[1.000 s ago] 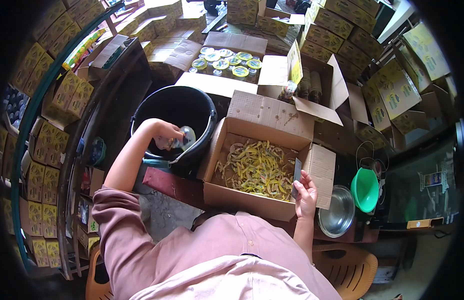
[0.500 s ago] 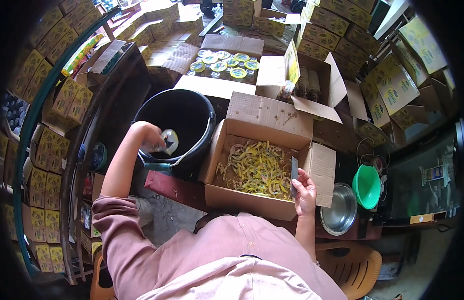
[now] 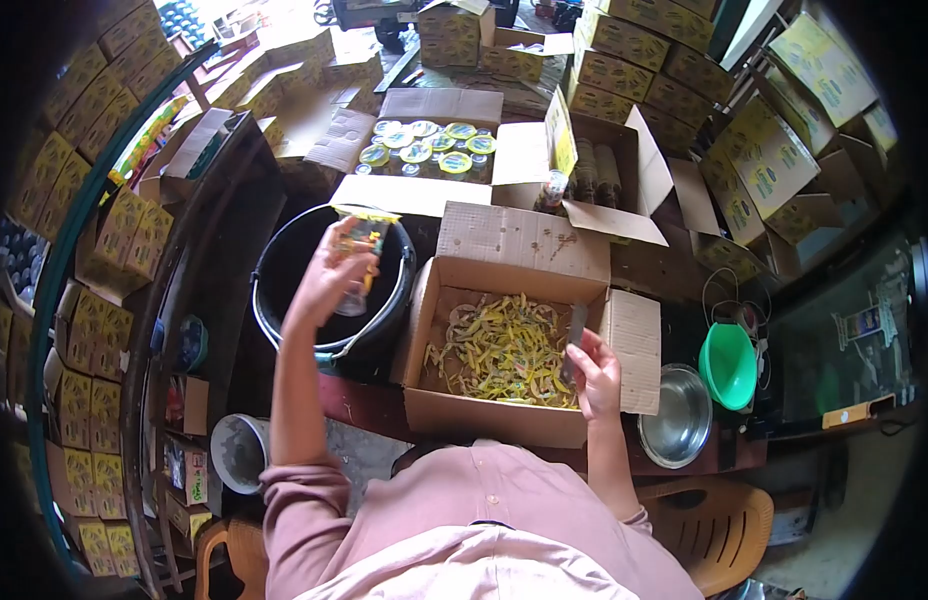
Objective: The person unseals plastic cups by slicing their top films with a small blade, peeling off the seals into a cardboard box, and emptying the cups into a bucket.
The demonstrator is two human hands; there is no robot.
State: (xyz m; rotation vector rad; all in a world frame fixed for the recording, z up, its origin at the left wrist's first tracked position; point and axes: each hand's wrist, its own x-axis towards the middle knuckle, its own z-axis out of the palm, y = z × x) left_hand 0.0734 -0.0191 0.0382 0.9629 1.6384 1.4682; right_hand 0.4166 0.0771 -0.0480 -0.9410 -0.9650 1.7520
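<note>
My left hand (image 3: 336, 268) is wrapped round a clear plastic cup (image 3: 364, 240) with a yellow rim and bits of yellow in it, above the black bucket (image 3: 402, 285). In my right hand (image 3: 592, 372) is a flat grey blade (image 3: 576, 340), held upright at the right side of an open cardboard box (image 3: 484, 415). Yellow-green strips (image 3: 499, 340) lie heaped inside that box. Behind the bucket, another open box (image 3: 419, 192) holds several lidded cups (image 3: 415, 152).
A metal bowl (image 3: 674, 418) and a green basin (image 3: 729, 366) sit to the right. Further back, an open box (image 3: 649, 160) holds stacked cups. A grey pail (image 3: 240, 455) stands at lower left. Stacked cartons (image 3: 114, 320) line the left side.
My left hand has risen out of the bucket's left side and moved right with the cup. My right hand still holds the blade. The view has shifted slightly.
</note>
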